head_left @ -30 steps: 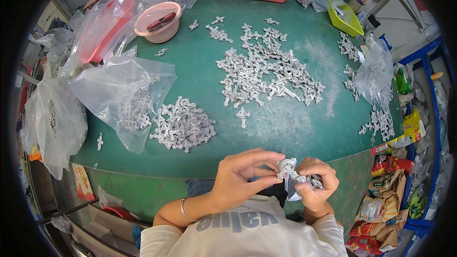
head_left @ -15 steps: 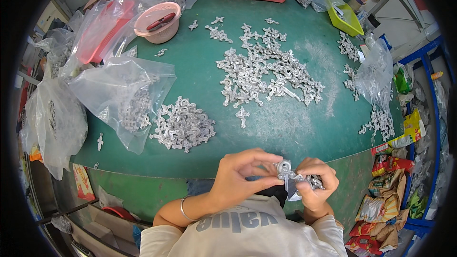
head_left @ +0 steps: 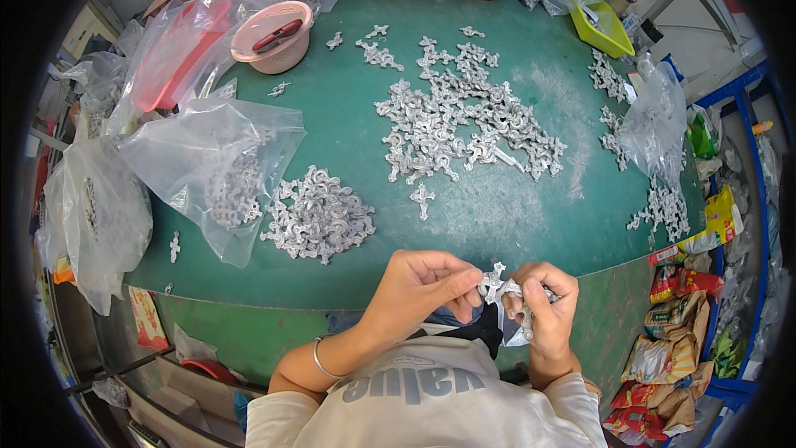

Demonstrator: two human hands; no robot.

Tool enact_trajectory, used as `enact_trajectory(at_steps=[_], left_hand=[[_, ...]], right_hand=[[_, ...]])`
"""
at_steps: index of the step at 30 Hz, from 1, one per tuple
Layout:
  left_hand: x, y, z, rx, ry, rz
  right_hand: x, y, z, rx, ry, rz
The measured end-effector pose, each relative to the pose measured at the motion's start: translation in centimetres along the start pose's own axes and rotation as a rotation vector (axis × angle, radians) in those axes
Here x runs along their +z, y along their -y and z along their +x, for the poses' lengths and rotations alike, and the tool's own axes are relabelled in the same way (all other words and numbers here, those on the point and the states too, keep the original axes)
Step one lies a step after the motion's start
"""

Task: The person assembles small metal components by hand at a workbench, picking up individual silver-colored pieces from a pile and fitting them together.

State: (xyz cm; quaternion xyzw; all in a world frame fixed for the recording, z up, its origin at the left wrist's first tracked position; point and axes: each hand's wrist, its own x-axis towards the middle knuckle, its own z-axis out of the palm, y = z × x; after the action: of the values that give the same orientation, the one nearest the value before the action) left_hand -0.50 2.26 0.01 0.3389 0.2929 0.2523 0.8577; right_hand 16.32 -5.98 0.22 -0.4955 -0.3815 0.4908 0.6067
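At far left, a clear plastic bag [head_left: 95, 224] is sagging over the edge of the green table [head_left: 332, 286]; beside it, a second clear bag [head_left: 174, 141] is holding silver pieces. A compact heap [head_left: 319, 220] of similar pieces is lying next. The left hand [head_left: 427, 290] is pinching a silver cross-shaped piece [head_left: 494, 284] between thumb and fingers, in front of the table edge; beyond, a looser spread [head_left: 444, 129] is covering the tabletop. The right hand [head_left: 546, 299] is curling its fingers around further metal pieces [head_left: 522, 313]. At right, another clear bag [head_left: 655, 129] is resting among silver castings [head_left: 663, 209].
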Motion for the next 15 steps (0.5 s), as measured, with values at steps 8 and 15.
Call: enact_trajectory(at_steps=[8, 15], left_hand=[[0.01, 0.04, -0.09, 0.018, 0.011, -0.043], [-0.05, 0.23, -0.05, 0.024, 0.019, -0.074]], right_hand=[[0.05, -0.29, 0.01, 0.022, 0.045, 0.091], [0.11, -0.44, 0.05, 0.017, 0.055, 0.119]])
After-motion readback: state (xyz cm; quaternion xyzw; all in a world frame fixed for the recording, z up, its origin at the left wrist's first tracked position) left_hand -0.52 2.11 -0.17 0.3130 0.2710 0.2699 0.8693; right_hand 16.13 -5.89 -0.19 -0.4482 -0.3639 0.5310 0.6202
